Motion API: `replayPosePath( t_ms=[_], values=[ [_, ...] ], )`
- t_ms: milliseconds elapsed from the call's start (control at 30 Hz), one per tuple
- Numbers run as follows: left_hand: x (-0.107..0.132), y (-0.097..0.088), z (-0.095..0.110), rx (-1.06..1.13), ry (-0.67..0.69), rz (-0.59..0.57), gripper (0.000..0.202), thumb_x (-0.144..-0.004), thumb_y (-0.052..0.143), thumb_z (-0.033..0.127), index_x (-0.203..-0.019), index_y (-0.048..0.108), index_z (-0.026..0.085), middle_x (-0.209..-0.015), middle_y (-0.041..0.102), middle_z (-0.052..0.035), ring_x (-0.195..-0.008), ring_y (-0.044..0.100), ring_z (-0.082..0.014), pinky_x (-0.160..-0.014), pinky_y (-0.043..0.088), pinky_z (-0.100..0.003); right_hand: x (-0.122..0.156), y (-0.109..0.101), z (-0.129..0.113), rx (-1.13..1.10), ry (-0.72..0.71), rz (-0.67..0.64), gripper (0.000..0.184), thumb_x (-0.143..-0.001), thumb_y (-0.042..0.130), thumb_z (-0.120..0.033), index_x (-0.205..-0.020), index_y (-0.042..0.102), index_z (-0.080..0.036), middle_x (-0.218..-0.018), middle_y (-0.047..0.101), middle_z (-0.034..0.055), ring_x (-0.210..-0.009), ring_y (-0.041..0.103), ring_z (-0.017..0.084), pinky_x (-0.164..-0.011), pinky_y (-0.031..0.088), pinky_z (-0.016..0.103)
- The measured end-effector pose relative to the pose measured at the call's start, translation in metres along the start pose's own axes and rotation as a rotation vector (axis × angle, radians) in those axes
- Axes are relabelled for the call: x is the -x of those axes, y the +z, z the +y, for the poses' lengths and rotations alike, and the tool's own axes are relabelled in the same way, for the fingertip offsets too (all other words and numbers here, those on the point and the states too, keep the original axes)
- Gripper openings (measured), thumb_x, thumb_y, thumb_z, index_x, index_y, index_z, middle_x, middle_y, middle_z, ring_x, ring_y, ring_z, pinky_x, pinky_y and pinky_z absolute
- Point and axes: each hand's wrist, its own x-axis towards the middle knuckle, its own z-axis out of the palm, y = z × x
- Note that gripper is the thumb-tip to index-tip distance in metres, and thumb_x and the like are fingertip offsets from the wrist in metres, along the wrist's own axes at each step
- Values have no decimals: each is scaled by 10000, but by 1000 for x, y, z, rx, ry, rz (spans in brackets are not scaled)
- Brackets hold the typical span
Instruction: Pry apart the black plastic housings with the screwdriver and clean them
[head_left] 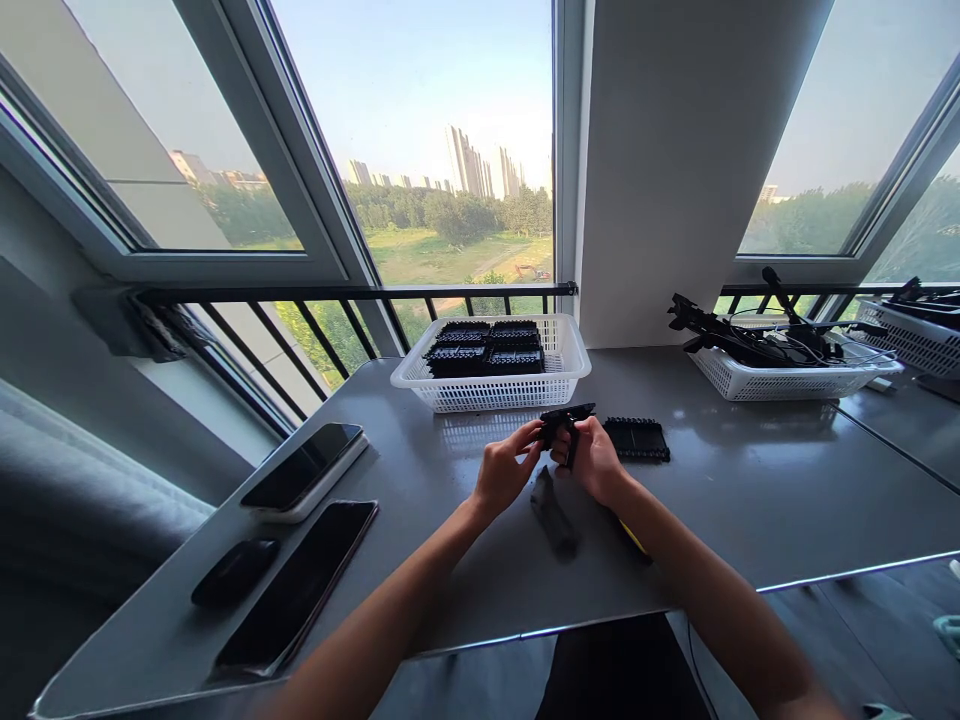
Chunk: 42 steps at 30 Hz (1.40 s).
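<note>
Over the middle of the grey table, my left hand [508, 466] and my right hand [594, 462] both grip one small black plastic part [568, 414]. My left fingertips pinch its left end, while my right fingers wrap round its lower right side. What kind of part it is I cannot make out. Just right of my right hand, a flat black toothed plastic piece [637, 440] lies on the table. Below my hands is a dark, elongated object [555, 515], blurred in outline. A yellow-edged tool [634, 538] is mostly covered by my right forearm.
A white basket [510, 392] with stacked black toothed pieces stands by the window railing. Another white basket [799, 382], at right, holds black parts and cables that stick out over its rim. Two phones [304, 465] and a black mouse [235, 572] lie at left on the table [450, 590].
</note>
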Motion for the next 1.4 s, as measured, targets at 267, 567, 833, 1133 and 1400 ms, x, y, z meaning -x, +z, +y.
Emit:
replayPosePath(
  t_ms=[267,567,833,1133,1400],
  values=[
    [0,1,1,19,-30,-6,309,-782,659,312,-1083,663,242,-988,750,-36,-944,710,-269,-830,594,-429,2,7,1,119,-56,-18,277,-699,397,-501,-668,389,-226,-617,323,-31,-545,315,130,-463,282,236],
    [-16,-7,-7,495,-335,159,467,-699,746,400,-1048,549,162,-856,721,-48,-821,712,-224,-767,598,-419,-5,-1,9,403,-380,303,311,-644,666,-365,-684,394,-218,-612,337,-76,-571,285,98,-537,258,229],
    [-16,-4,-4,881,-358,89,569,-624,794,137,-1078,468,243,-990,681,11,-945,669,-179,-912,541,-448,-12,-15,20,526,-444,398,363,-631,731,-353,-805,442,-219,-719,489,-55,-614,432,110,-604,371,255],
    [-12,-1,5,903,-392,63,739,-653,792,158,-1222,351,327,-987,670,53,-908,692,-154,-926,538,-413,-14,-15,23,447,-411,378,422,-628,743,-383,-824,399,-238,-660,485,-73,-493,425,89,-470,360,228],
    [-18,-11,-9,603,-444,81,403,-755,671,486,-968,612,149,-944,710,-70,-808,714,-214,-637,593,-302,-21,-25,19,330,-464,525,390,-641,718,-355,-843,404,-242,-702,472,-62,-537,441,88,-461,349,208]
  ],
)
